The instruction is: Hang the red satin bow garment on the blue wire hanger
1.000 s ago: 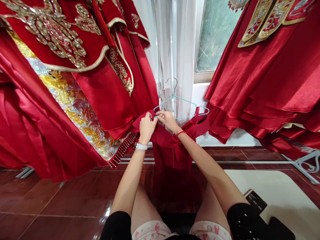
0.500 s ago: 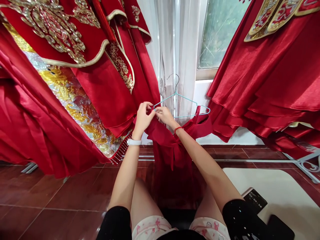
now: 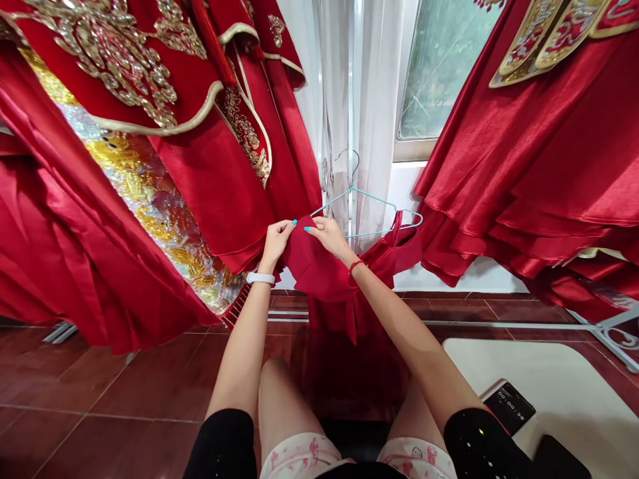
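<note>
A dark red garment (image 3: 344, 299) hangs in front of me from a light blue wire hanger (image 3: 372, 199), its right strap looped over the hanger's right end. My left hand (image 3: 276, 241) pinches the garment's upper left edge. My right hand (image 3: 327, 234) grips the same edge a little to the right, close to the hanger's left end. Both hands are closed on the cloth. The garment's lower part drops between my knees.
Red gowns with gold embroidery (image 3: 150, 133) hang at the left, more red satin gowns (image 3: 539, 153) at the right. Behind the hanger are a white curtain (image 3: 359, 100) and a window (image 3: 439, 66). A phone (image 3: 510, 406) lies on a white table (image 3: 564, 386) at the lower right.
My hands have moved apart slightly and lowered, spreading the garment's upper edge flatter. The left hand has shifted left. The hanger has stayed where it was.
</note>
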The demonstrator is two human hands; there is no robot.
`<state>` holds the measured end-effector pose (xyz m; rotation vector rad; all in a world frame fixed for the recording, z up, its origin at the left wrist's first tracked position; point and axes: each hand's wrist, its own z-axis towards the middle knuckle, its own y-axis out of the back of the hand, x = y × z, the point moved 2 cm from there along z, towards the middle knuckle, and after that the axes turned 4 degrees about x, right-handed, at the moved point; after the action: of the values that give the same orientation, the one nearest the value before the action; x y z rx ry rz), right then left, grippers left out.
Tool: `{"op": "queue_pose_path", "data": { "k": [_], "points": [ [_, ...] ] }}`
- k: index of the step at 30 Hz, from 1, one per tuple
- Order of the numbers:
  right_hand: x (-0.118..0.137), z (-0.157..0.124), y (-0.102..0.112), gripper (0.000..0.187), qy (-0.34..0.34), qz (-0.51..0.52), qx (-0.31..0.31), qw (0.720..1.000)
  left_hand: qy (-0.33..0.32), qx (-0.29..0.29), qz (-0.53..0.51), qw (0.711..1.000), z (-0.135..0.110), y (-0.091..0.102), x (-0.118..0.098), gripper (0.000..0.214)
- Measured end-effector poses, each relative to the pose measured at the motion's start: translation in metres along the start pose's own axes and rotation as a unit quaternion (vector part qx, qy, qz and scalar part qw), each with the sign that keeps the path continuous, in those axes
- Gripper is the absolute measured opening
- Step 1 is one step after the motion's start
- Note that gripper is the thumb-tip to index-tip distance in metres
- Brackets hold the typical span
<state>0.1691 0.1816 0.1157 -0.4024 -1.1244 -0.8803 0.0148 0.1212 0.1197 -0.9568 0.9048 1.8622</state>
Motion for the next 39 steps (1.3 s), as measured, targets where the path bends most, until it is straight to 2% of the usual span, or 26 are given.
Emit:
{"op": "queue_pose_path", "data": {
  "k": [5,9,12,14,17,19,23,26,29,31,33,34,35,37,38,39],
  "points": [
    [-0.005,0.000,0.008,0.030,-0.034,-0.108,-0.090,0.989,-0.014,-0.120,-0.044,0.992,-0.006,-0.005,0.020,0.022],
    [-0.010,-0.002,0.011,0.049,-0.013,-0.144,-0.085,0.986,0.028,-0.157,-0.138,0.978,-0.007,-0.016,0.030,0.024],
    [-0.014,-0.003,0.011,0.052,0.019,-0.144,-0.055,0.988,0.043,-0.140,-0.201,0.969,-0.009,-0.023,0.035,0.028],
    [-0.016,-0.001,0.011,0.048,0.037,-0.110,-0.008,0.993,0.036,-0.122,-0.207,0.970,-0.010,-0.022,0.037,0.031],
    [-0.020,0.005,0.013,0.043,0.036,-0.011,0.072,0.997,0.011,-0.100,-0.144,0.985,-0.009,-0.012,0.032,0.035],
    [-0.024,0.010,0.017,0.043,0.024,0.036,0.089,0.995,-0.007,-0.077,-0.063,0.995,-0.007,-0.006,0.023,0.035],
    [-0.034,0.018,0.021,0.045,0.001,0.052,0.066,0.996,-0.045,-0.008,0.101,0.994,-0.001,-0.007,-0.002,0.033],
    [-0.038,0.018,0.015,0.040,-0.020,0.040,0.016,0.999,-0.035,0.038,0.182,0.982,0.000,-0.018,-0.012,0.028],
    [-0.029,0.003,0.008,0.038,-0.007,-0.001,-0.021,1.000,-0.031,0.028,0.180,0.983,-0.002,-0.025,-0.012,0.024],
    [-0.016,-0.019,0.013,0.036,0.025,-0.043,-0.041,0.998,-0.032,0.018,0.154,0.987,-0.003,-0.026,-0.010,0.022],
    [-0.002,-0.050,0.035,0.031,0.050,-0.097,-0.113,0.988,-0.026,0.017,0.143,0.989,-0.003,-0.026,-0.010,0.021],
    [0.004,-0.067,0.054,0.028,0.059,-0.136,-0.185,0.972,-0.020,0.014,0.149,0.989,-0.003,-0.027,-0.010,0.020],
    [0.007,-0.086,0.077,0.028,0.064,-0.173,-0.277,0.943,-0.013,0.011,0.165,0.986,-0.003,-0.027,-0.011,0.019],
    [0.007,-0.121,0.130,0.031,0.047,-0.229,-0.474,0.849,0.006,0.003,0.221,0.975,-0.004,-0.031,-0.015,0.020],
    [0.002,-0.134,0.155,0.032,0.021,-0.249,-0.535,0.807,0.017,-0.003,0.255,0.967,-0.005,-0.034,-0.016,0.022],
    [-0.004,-0.143,0.178,0.033,-0.010,-0.269,-0.552,0.789,0.027,-0.009,0.285,0.958,-0.006,-0.037,-0.018,0.026]
  ]
}}
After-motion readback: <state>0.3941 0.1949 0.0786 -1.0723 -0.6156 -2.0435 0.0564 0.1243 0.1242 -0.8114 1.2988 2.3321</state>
